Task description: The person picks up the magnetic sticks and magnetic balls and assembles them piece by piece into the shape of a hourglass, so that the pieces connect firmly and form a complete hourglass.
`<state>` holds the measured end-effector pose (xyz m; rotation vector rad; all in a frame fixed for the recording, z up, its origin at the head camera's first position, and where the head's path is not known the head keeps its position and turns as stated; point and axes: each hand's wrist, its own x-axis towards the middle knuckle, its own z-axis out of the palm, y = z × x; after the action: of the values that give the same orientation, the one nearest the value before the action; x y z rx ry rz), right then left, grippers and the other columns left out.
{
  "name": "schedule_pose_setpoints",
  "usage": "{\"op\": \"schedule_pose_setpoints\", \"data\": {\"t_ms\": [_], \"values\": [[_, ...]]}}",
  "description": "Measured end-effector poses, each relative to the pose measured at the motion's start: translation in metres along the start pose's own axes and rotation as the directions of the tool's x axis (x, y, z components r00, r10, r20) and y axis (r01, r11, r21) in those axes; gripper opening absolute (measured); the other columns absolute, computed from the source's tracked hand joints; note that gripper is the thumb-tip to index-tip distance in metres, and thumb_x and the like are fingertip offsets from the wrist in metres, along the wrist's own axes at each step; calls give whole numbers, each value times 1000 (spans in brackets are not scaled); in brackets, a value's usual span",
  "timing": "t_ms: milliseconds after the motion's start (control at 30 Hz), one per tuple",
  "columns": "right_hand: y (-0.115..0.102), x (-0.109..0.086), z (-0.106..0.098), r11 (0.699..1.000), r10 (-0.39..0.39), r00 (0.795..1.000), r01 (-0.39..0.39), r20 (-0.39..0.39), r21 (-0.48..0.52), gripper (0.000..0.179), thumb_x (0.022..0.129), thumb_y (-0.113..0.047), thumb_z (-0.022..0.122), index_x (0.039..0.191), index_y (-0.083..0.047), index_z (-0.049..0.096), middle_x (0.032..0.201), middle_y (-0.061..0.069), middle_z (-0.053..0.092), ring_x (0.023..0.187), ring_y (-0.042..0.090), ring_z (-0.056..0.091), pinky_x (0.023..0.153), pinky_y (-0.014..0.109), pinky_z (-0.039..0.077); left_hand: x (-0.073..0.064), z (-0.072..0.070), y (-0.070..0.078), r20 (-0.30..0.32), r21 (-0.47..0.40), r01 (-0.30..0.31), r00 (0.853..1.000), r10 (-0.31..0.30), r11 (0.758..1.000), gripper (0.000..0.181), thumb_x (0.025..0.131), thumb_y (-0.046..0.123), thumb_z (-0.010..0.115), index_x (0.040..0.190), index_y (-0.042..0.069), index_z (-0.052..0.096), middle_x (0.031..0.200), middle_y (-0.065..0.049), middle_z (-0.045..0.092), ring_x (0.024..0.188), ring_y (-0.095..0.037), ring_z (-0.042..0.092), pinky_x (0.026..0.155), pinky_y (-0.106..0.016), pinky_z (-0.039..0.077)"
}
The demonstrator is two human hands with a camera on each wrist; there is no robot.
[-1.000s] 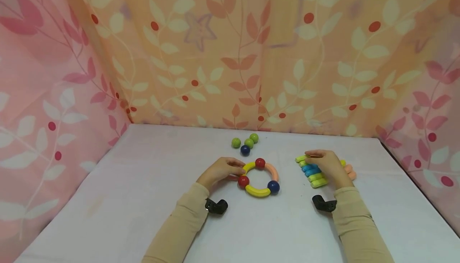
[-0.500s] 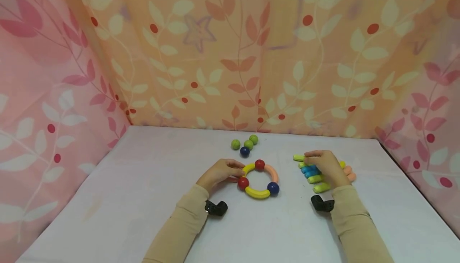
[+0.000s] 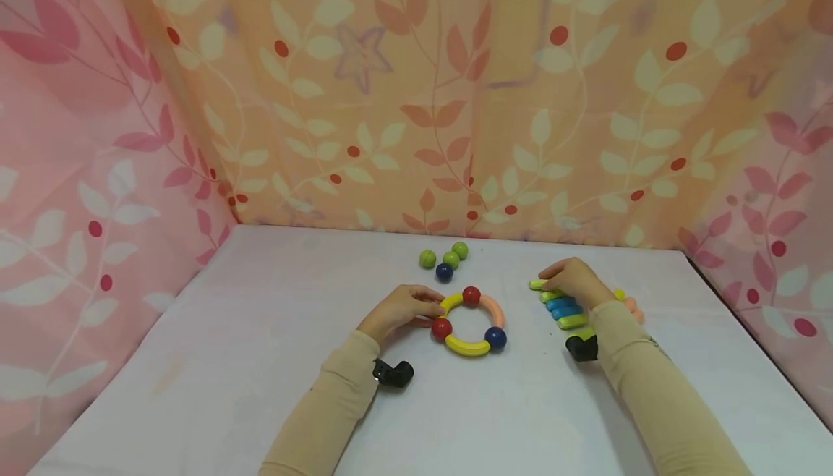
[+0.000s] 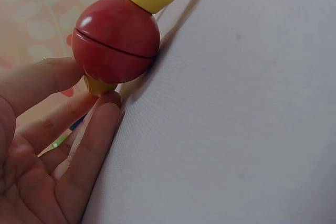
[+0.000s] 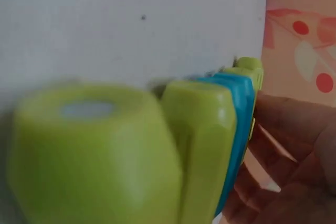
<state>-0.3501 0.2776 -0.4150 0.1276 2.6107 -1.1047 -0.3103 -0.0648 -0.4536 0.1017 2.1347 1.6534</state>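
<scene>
A ring (image 3: 467, 346) of curved yellow and peach rods joined by red and blue balls lies on the table. My left hand (image 3: 401, 311) holds its left side, thumb and fingers pinching a yellow curved rod just beside a red ball (image 4: 115, 40). At right, several green and blue short rods (image 3: 565, 311) lie side by side in a row. My right hand (image 3: 575, 281) is at the row's far end, its thumb and index finger about a green rod (image 3: 537, 284). In the right wrist view the thumb (image 5: 283, 116) touches the rods' far edge; the fingertips are partly hidden.
Several green balls (image 3: 427, 259) and one dark blue ball (image 3: 445, 272) sit behind the ring. Peach curved rods (image 3: 634, 309) and a yellow piece (image 3: 619, 294) lie right of the right hand. A floral curtain (image 3: 364, 136) borders the white table (image 3: 260, 302).
My right hand has moved away from me, to the far end of the rod row. The green rods there and at the near end have shifted. The left hand stays on the ring.
</scene>
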Motion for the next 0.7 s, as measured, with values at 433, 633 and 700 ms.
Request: {"op": "schedule_pose_setpoints", "data": {"t_ms": [433, 633, 700], "values": [[-33, -20, 34, 959, -249, 947, 270, -201, 86, 40, 93, -21, 71, 126, -1, 62, 126, 22, 65, 116, 33, 60, 96, 40, 52, 1, 0, -2, -5, -5, 1, 1000, -1, 1000, 33, 88, 16, 75, 119, 4, 70, 112, -9, 71, 92, -12, 66, 87, -31, 59], [-58, -36, 68, 921, -320, 938, 340, -132, 188, 34, 88, -21, 76, 118, -7, 66, 117, 12, 71, 110, 24, 65, 99, 40, 53, 0, 0, 0, -10, -15, 10, 1000, -10, 1000, 33, 89, 16, 74, 120, 4, 69, 114, -9, 71, 95, -13, 66, 87, -31, 59], [-64, -37, 74, 923, -318, 941, 335, -113, 188, 31, 89, -20, 75, 117, -8, 67, 116, 10, 71, 109, 23, 64, 99, 39, 53, 0, 0, 0, -13, -19, 6, 1000, -7, 1000, 33, 89, 15, 74, 120, 3, 69, 114, -10, 71, 95, -13, 66, 87, -31, 59]]}}
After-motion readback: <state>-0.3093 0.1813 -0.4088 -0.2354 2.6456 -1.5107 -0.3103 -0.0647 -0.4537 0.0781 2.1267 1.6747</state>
